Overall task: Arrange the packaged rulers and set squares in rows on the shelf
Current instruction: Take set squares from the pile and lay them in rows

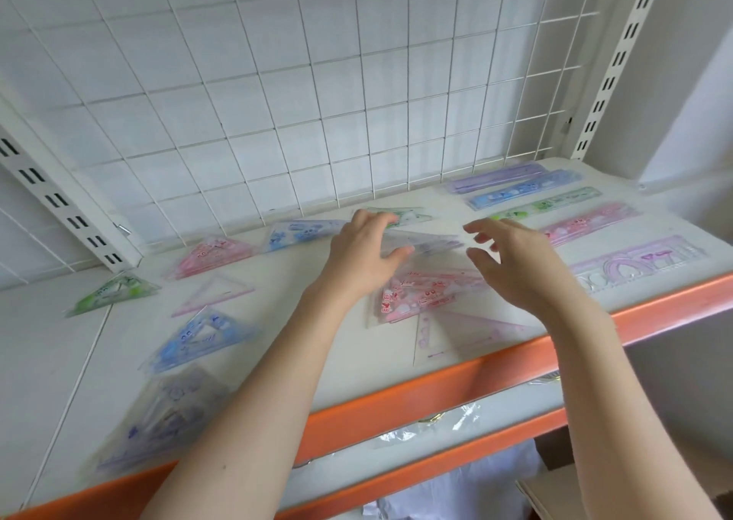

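**Left hand on a clear set square, right hand spread above the shelf**

Below both hands, a pink set square pack [420, 295] lies flat near the orange shelf edge [396, 400]. The left hand [363, 255] pinches a clear purple-tinted set square [426, 242], its long axis running rightward toward the right hand [511, 265], which hovers with fingers spread, holding nothing. Beyond the right hand, packaged rulers [549, 206] lie in parallel rows, backed by white wire mesh [277, 83].

The red print on the pink set-square packet [420, 295] is too blurred to read; no other text shows.
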`<state>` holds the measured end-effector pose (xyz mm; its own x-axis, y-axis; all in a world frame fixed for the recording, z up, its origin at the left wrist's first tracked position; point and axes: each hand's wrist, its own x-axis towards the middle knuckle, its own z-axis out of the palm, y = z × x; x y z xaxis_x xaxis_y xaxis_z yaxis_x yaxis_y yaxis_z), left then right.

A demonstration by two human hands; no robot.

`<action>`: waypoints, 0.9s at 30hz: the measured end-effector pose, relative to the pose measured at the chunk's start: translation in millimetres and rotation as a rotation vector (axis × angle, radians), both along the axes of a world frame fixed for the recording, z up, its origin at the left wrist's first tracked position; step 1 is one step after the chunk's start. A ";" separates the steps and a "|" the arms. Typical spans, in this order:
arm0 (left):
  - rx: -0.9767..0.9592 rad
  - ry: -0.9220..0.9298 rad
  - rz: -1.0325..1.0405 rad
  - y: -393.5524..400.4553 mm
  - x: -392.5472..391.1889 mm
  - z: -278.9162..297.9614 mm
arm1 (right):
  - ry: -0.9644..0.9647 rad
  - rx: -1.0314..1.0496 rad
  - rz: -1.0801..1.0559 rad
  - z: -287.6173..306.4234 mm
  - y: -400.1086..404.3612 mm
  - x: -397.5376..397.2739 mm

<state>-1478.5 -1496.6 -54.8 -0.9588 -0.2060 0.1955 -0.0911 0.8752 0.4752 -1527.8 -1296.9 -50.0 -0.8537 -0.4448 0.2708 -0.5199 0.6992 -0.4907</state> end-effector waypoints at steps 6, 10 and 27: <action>-0.131 -0.013 0.045 -12.4 13.1 10.7 | 0.134 -0.013 -0.025 -3.4 -19.8 26.0; -0.061 0.066 0.129 -36.6 58.6 16.6 | 0.196 -0.079 0.057 3.8 -58.9 52.7; -0.089 0.170 0.368 -276.9 351.6 20.1 | 0.138 -0.113 0.301 12.3 -340.6 273.3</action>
<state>-1126.9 -1773.5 -34.6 -0.7767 -0.5044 0.3773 -0.3327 0.8371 0.4341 -1254.5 -1637.5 -37.7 -0.6409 -0.6314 0.4365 -0.7613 0.4499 -0.4670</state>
